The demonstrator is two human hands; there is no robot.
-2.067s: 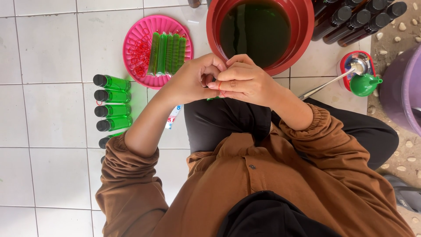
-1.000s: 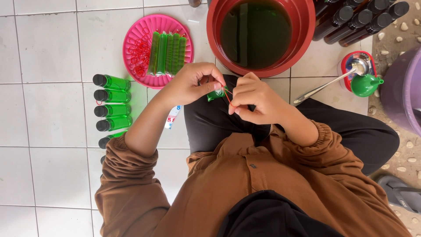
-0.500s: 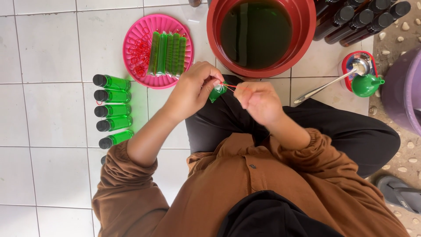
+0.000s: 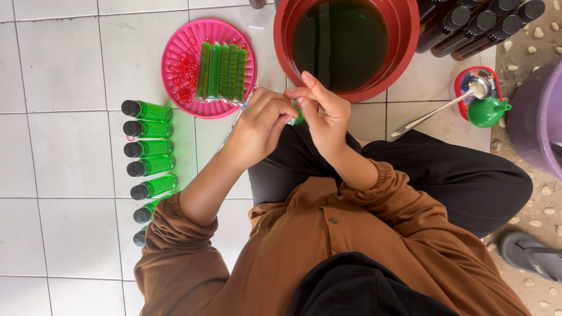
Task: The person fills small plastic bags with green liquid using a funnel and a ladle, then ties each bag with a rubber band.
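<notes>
My left hand (image 4: 260, 126) and my right hand (image 4: 325, 114) meet over my lap, just below the red basin (image 4: 404, 35). Between them I pinch a small green plastic pouch (image 4: 298, 115), mostly hidden by my fingers. A thin red rubber band (image 4: 312, 85) loops over my right index finger. Both hands touch the pouch.
The red basin holds dark green liquid. A pink plate (image 4: 175, 41) carries several green filled pouches (image 4: 222, 70) and red rubber bands (image 4: 184, 73). Several green bottles with black caps (image 4: 146, 149) lie in a row on the white tiles. A ladle (image 4: 445, 108), green funnel (image 4: 486, 111), dark bottles (image 4: 480, 23), purple tub (image 4: 541, 117).
My hands moved apart and stretched the red band, then came together again. They now sit a little higher, closer to the basin's rim.
</notes>
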